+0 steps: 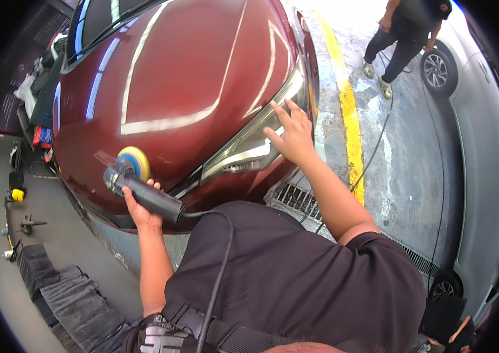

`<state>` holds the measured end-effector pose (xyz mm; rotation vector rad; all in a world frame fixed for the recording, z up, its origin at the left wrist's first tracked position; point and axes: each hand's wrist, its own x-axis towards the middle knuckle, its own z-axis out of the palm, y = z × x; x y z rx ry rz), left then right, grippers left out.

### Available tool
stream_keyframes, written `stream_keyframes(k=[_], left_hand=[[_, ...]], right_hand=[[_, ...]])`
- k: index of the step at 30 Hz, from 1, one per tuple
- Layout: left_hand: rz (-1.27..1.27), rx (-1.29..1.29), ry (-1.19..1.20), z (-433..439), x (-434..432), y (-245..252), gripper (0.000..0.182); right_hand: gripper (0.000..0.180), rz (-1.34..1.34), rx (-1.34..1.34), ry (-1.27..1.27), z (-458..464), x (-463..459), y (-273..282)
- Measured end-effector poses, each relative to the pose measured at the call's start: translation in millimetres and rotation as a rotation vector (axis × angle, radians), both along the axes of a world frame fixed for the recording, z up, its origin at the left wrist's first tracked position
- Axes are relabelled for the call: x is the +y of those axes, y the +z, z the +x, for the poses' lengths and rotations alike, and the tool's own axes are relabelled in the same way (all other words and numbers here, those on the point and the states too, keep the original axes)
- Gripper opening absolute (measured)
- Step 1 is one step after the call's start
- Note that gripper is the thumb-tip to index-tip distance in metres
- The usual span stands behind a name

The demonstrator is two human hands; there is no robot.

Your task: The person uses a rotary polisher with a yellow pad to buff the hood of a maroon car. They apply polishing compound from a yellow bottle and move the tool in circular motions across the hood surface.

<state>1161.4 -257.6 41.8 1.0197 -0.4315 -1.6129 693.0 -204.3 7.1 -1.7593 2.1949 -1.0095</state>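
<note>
My left hand (143,212) holds a black corded polishing machine (154,196) by its body. Its round yellow foam pad (141,161) with a blue backing is close to the dark red car's hood (174,97), near the front; whether the pad touches the paint I cannot tell. With fingers spread, my right hand (291,130) is over the car's headlight (249,141) and holds nothing. The black power cord (227,256) runs from the tool's end across my dark shirt.
A co-worker (408,31) stands beyond a yellow floor line (351,123), beside a silver car (481,154). Cables cross the floor near a metal drain grate (298,200). Gray towels (77,300) hang at the lower left, below another power tool (31,224).
</note>
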Motion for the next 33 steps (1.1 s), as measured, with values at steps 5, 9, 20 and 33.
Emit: stream_keyframes(k=[5,9,20,33], left_hand=[[0.021,-0.056,-0.005,-9.5,7.7,6.7,0.073],[0.032,-0.092,-0.031,-20.0,-0.8,8.9,0.073],[-0.016,-0.039,-0.095,-81.7,-43.9,14.1,0.067],[-0.069,0.038,-0.257,-127.6,-69.8,21.7,0.044]], right_hand=[[0.08,-0.072,0.001,-0.328,-27.1,-55.0,-35.2],[0.085,-0.119,0.001,-0.32,-31.1,-93.2,-31.2],[0.09,-0.116,0.162,-0.332,2.6,-108.8,-27.3],[0.088,-0.218,0.181,-0.33,35.8,-83.5,-27.9]])
